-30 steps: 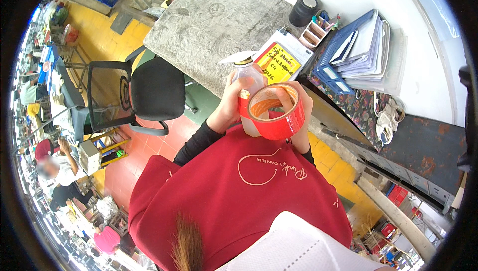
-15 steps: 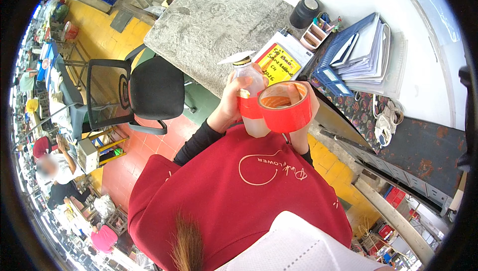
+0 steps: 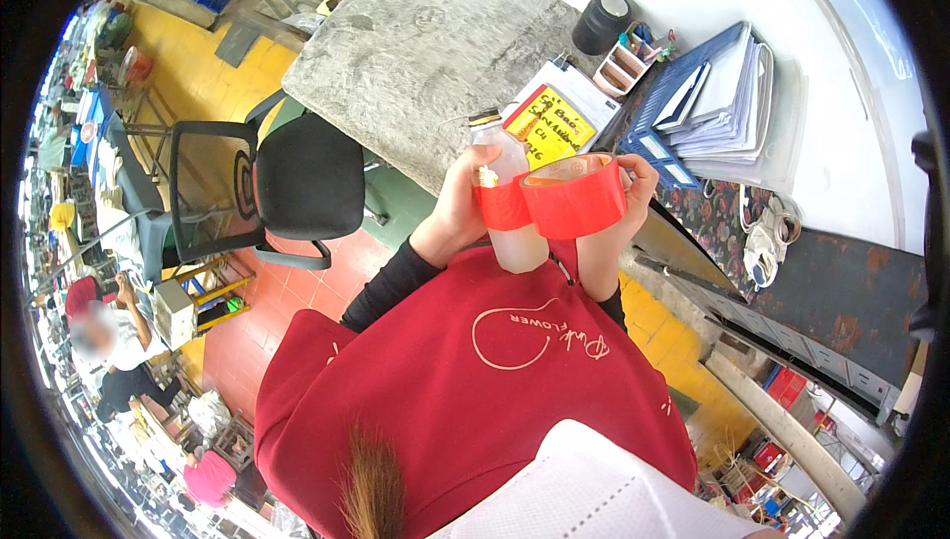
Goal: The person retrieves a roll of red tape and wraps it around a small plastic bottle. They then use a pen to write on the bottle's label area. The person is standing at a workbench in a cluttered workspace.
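My left hand [image 3: 455, 207] grips a translucent plastic bottle [image 3: 519, 254] in front of my chest, its thumb near the shoulder. The bottle tilts slightly, with its dark, gold-topped cap [image 3: 483, 121] away from me. A band of red tape [image 3: 503, 205] lies around the bottle's middle. Right beside it is a wide roll of red tape [image 3: 579, 206], its brown cardboard core showing at the top. My right hand [image 3: 623, 224] holds this roll from its right side, fingers curled over the rim. Where the band meets the roll, I cannot tell whether they are joined.
Ahead stands a grey worn table [image 3: 426, 34], with a clipboard and yellow sheet [image 3: 549, 128] at its near right corner. A black office chair [image 3: 309, 173] is on the left. Blue file holders [image 3: 683, 113] stand right. A seated person [image 3: 124, 341] is far left.
The roll has tipped, so less of its core opening shows, and my right fingers have shifted over its rim. The white flat piece by the bottle cap is out of sight.
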Demonstrator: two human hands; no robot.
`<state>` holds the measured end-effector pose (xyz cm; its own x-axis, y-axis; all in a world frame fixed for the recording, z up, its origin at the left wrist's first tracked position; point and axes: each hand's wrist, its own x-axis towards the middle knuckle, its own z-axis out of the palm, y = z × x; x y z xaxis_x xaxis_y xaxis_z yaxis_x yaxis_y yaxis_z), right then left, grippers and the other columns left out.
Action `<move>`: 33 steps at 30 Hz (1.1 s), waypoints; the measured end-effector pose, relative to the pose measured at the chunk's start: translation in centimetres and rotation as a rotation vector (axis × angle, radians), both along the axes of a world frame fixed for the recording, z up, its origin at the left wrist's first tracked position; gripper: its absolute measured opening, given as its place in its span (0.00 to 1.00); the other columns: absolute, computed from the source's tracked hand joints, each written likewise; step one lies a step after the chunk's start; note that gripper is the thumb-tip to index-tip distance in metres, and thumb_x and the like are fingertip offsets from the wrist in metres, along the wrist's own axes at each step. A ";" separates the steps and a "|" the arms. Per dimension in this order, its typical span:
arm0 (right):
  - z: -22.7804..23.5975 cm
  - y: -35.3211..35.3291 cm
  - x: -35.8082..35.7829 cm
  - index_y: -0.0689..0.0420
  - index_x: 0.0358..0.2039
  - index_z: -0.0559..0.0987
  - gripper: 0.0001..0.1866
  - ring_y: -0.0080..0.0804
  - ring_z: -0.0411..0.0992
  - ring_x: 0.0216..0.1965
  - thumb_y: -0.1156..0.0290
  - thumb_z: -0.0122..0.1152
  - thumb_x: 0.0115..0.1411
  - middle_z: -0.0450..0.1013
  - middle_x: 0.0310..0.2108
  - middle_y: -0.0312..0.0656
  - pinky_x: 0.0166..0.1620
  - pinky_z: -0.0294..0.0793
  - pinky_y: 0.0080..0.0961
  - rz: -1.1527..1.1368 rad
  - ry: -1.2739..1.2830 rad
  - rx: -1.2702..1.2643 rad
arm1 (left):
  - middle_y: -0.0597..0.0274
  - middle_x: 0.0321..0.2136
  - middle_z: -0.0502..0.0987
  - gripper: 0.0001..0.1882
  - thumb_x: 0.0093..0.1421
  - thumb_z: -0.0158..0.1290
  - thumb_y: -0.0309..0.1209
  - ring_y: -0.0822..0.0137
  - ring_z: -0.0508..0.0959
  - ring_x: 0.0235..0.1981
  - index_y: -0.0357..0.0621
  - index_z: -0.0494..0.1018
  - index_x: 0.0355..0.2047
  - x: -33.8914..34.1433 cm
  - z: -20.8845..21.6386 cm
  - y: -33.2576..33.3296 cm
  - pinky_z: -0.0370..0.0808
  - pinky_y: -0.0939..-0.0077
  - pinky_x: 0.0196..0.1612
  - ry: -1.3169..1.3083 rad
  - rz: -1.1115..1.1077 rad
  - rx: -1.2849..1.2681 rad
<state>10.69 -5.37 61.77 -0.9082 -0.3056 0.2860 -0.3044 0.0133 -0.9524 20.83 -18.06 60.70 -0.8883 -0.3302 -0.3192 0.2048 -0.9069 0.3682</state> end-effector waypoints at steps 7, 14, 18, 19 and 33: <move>0.2 0.4 -0.6 0.59 0.48 0.67 0.21 0.25 0.76 0.35 0.78 0.64 0.56 0.78 0.34 0.43 0.40 0.74 0.22 0.170 -0.133 0.059 | 0.50 0.46 0.74 0.30 0.64 0.46 0.54 0.57 0.77 0.48 0.39 0.65 0.53 -0.5 0.4 0.4 0.73 0.57 0.55 -0.205 0.055 0.034; -0.9 -0.3 0.2 0.63 0.47 0.76 0.16 0.21 0.76 0.36 0.76 0.63 0.57 0.78 0.34 0.39 0.41 0.74 0.19 0.451 -0.222 0.183 | 0.53 0.43 0.76 0.28 0.66 0.48 0.50 0.60 0.77 0.46 0.39 0.64 0.55 -0.9 -1.3 0.7 0.75 0.62 0.51 -0.223 0.163 -0.188; 0.1 0.3 0.7 0.63 0.40 0.80 0.12 0.22 0.76 0.34 0.69 0.63 0.60 0.79 0.32 0.40 0.39 0.74 0.19 0.525 -0.275 0.128 | 0.56 0.41 0.76 0.19 0.61 0.56 0.29 0.65 0.78 0.42 0.37 0.67 0.51 -0.3 -1.0 0.3 0.76 0.71 0.48 -0.211 0.129 -0.561; 0.4 0.5 0.8 0.62 0.41 0.81 0.13 0.22 0.76 0.35 0.66 0.62 0.61 0.79 0.33 0.40 0.40 0.74 0.19 0.527 -0.302 0.123 | 0.56 0.40 0.77 0.19 0.59 0.56 0.29 0.65 0.79 0.40 0.36 0.67 0.49 -0.2 -1.0 0.0 0.77 0.69 0.46 -0.232 0.084 -0.493; 0.0 1.8 0.1 0.63 0.40 0.80 0.14 0.20 0.73 0.35 0.63 0.60 0.64 0.78 0.34 0.37 0.39 0.71 0.19 0.346 -0.400 0.073 | 0.49 0.38 0.77 0.24 0.57 0.57 0.36 0.62 0.79 0.39 0.35 0.66 0.49 0.4 -1.6 0.1 0.78 0.66 0.45 0.090 -0.009 -0.255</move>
<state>10.81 -3.55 61.81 -0.7843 -0.6130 -0.0951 0.0839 0.0471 -0.9954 21.23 -18.01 59.07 -0.9127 -0.3815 -0.1466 0.2390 -0.7891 0.5659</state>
